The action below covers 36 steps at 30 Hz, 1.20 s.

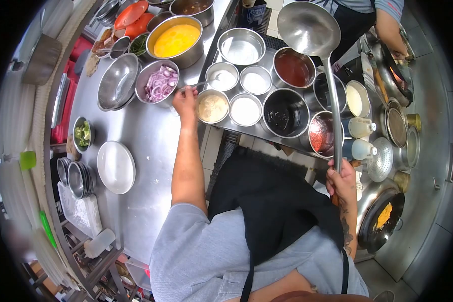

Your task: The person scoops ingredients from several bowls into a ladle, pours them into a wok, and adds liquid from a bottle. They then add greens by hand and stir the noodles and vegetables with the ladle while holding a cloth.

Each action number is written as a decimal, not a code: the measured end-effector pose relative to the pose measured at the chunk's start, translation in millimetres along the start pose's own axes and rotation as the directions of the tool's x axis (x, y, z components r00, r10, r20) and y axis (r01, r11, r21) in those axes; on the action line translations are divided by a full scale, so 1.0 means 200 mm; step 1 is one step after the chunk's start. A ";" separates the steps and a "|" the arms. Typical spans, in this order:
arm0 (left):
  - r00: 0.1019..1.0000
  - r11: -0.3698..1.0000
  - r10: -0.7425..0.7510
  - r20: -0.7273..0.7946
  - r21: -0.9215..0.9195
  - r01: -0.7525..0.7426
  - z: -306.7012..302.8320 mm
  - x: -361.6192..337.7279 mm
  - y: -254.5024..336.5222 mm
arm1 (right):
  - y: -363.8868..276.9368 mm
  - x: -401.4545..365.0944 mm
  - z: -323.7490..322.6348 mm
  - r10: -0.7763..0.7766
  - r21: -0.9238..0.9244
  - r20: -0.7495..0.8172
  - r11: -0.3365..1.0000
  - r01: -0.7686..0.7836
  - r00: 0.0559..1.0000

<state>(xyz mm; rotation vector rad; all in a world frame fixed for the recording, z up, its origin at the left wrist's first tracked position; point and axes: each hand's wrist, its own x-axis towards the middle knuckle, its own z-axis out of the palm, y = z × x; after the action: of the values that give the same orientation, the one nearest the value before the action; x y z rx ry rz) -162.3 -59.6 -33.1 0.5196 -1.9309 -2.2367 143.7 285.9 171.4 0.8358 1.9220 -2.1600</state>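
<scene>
My left hand (186, 102) is closed around the handle of a small spoon (204, 82), whose far end reaches the pot of white seasoning (222, 75). Beside that hand are a pot of sliced red onion (161, 83) and a pot of beige powder (212, 106). In my right hand (343, 180) is the handle of a long metal ladle (309, 30), held up with its bowl far from me. The bowl looks to have nothing in it. To the right of my right hand, a black wok (382, 220) holds a yellow, egg-like food.
More pots stand in the rack, including red-brown sauce (293, 68) and dark liquid (286, 111). A pot of beaten egg (176, 41) and a white oval plate (116, 167) rest on the steel counter (151, 201). Another person's arm (390, 32) reaches over a second wok (395, 75).
</scene>
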 end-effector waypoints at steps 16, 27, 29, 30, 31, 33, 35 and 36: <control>0.997 0.998 0.067 -0.027 -0.018 -0.068 -0.02 0.02 0.03 | -0.03 0.06 0.01 0.067 -0.068 0.046 0.996 -0.064 0.997; 0.984 0.983 0.178 0.020 -0.059 -0.177 0.11 -0.07 0.37 | -0.11 0.20 0.18 0.233 0.048 0.232 0.967 -0.251 0.944; 0.915 0.909 0.400 0.048 0.109 -0.403 0.15 -0.12 0.48 | -0.08 0.24 0.21 0.280 0.101 0.320 0.940 -0.327 0.905; 0.842 0.804 0.535 0.071 0.265 -0.533 0.16 -0.16 0.54 | -0.07 0.25 0.21 0.314 0.137 0.358 0.914 -0.382 0.879; 0.750 0.657 0.651 0.117 0.409 -0.633 0.14 -0.20 0.58 | -0.07 0.24 0.21 0.319 0.171 0.380 0.898 -0.405 0.868; 0.754 0.640 0.648 0.111 0.458 -0.617 0.08 -0.29 0.61 | -0.07 0.22 0.22 0.325 0.234 0.426 0.862 -0.450 0.844; 0.771 0.610 0.624 0.127 0.537 -0.582 0.00 -0.38 0.60 | -0.09 0.19 0.22 0.316 0.224 0.388 0.879 -0.421 0.866; 0.773 0.596 0.615 0.155 0.550 -0.585 -0.03 -0.42 0.55 | -0.09 0.19 0.21 0.308 0.227 0.356 0.887 -0.402 0.882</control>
<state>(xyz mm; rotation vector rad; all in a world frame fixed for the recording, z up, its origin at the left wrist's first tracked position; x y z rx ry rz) -95.1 -55.7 88.6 -0.0578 -2.2860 -1.1932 91.6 259.4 170.6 0.7628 1.2023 -2.2070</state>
